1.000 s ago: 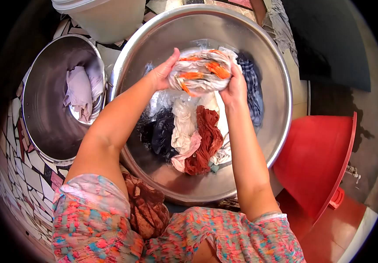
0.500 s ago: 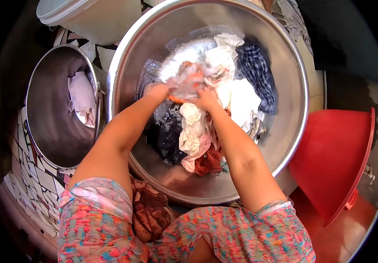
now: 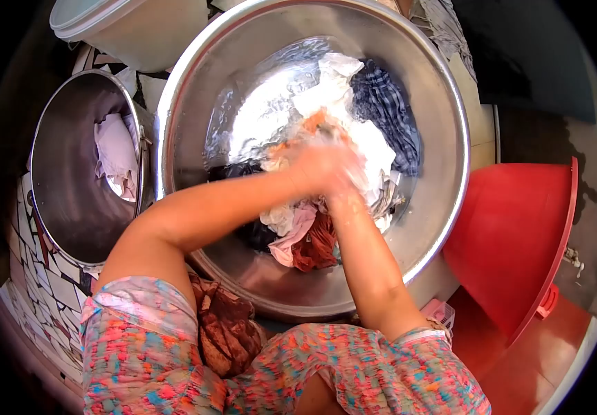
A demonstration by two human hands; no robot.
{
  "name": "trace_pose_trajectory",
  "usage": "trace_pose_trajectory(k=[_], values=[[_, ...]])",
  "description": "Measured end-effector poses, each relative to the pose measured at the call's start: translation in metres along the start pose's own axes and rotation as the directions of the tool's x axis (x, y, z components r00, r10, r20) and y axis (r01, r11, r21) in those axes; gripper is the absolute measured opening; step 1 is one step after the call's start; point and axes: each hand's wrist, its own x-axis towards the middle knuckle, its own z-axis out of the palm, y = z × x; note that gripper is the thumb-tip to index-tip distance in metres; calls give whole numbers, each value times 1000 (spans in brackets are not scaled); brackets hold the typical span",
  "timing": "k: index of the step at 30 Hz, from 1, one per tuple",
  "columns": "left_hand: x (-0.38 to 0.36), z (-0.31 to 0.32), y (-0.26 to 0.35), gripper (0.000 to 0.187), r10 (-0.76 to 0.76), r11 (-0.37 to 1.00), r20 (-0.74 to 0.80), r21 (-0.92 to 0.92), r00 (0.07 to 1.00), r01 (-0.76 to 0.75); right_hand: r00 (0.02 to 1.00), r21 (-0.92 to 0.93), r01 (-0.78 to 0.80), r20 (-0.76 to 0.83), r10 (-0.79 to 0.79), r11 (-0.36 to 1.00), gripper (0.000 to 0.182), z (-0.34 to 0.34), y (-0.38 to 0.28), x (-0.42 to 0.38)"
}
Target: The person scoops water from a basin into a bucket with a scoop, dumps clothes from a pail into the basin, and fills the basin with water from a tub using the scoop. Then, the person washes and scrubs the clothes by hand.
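Inside a wide metal basin point(image 3: 454, 173), water and wet clothes lie at the bottom. My left hand point(image 3: 316, 168) reaches across to my right hand point(image 3: 343, 188), and the two meet over an orange and white cloth point(image 3: 319, 121). Motion blurs both hands, so their fingers and grip cannot be made out. Around them are a white cloth point(image 3: 336, 76), a dark blue checked cloth point(image 3: 385, 104), a pink cloth point(image 3: 291, 238) and a rust-red cloth point(image 3: 316, 245). Part of a dark cloth shows beneath my left forearm.
A metal bucket point(image 3: 63, 187) holding a pale pink cloth point(image 3: 116, 149) lies tilted at the left. Behind it stands a whitish plastic bucket point(image 3: 139, 31). A red tub point(image 3: 506, 235) leans at the right. Brown cloth point(image 3: 226, 325) bunches between the basin and my patterned clothing.
My left hand has swung right, from the basin's left side to my right hand. The orange and white cloth has shifted, and the camera view has moved slightly.
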Motion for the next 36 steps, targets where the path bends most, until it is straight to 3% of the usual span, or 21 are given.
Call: trace_pose_trajectory(k=[1,2,3,5,6,7,9,10,14,15,17,18,21,25,26,27,29,30,32,35,36], values=[[5,-24,-22,42,-372,922,149,-51,916,383,998,-31,37,-42,-38,999,49,-4,1,7],[11,-49,-44,38,-681,707,274,5,679,708,995,-63,58,-75,-63,996,50,-5,2,9],[-8,-40,-99,33,-739,673,190,254,646,695,997,-85,60,-52,-64,995,48,-3,-2,2],[-31,-55,-125,32,-865,489,46,309,501,816,997,-155,74,31,-70,985,44,9,-14,-13],[-41,-58,-135,33,-896,411,-48,279,441,868,980,-176,-14,-199,-21,984,53,28,-23,-31],[-45,-60,-135,33,-894,415,-50,276,444,867,980,-178,-10,-196,-26,984,53,26,-25,-33],[-58,-53,-131,37,-969,162,-161,167,189,973,908,-231,-116,-418,9,966,64,14,-29,-40],[-84,-30,-149,38,-917,280,-207,274,341,920,952,-254,-137,-300,57,957,77,7,-26,-41],[-65,-39,-183,36,-961,273,80,431,265,860,954,-156,-205,-254,161,966,82,35,-21,-40],[-61,-19,-197,34,-931,360,166,259,326,896,952,-160,-210,-260,164,965,82,43,-21,-42],[7,-50,-84,29,-875,476,51,-90,481,875,924,-148,-266,-319,208,952,79,62,-22,-39],[16,-46,-46,26,-753,635,81,-170,653,754,928,-155,-270,-307,214,950,79,39,-21,-22],[40,-43,60,21,-286,810,90,-509,954,290,961,-254,-109,219,167,961,67,-37,-11,8],[40,-41,76,20,-43,886,59,-460,997,65,916,51,29,398,-47,998,54,-9,1,-24],[31,-28,38,20,-216,891,211,-357,953,281,899,132,51,425,-103,990,51,-5,7,-30],[26,-27,-11,22,-386,856,338,-217,858,470,975,67,144,159,-153,987,38,-62,21,15],[15,-56,-89,30,-682,731,374,379,628,568,939,-97,75,-329,-103,992,30,31,5,-25],[-7,-58,-122,31,-751,630,224,527,621,571,944,-90,148,-285,-168,985,30,34,1,-25],[-35,-67,-138,31,-814,530,-61,327,577,782,968,-211,160,-156,-195,964,37,37,-17,-37],[-47,-50,-115,24,-764,390,-380,371,521,843,859,-705,-125,-429,-280,698,55,36,-31,-40],[-60,-39,-118,20,-640,613,-165,479,750,629,873,-777,-159,-399,-280,610,54,35,-30,-41]])
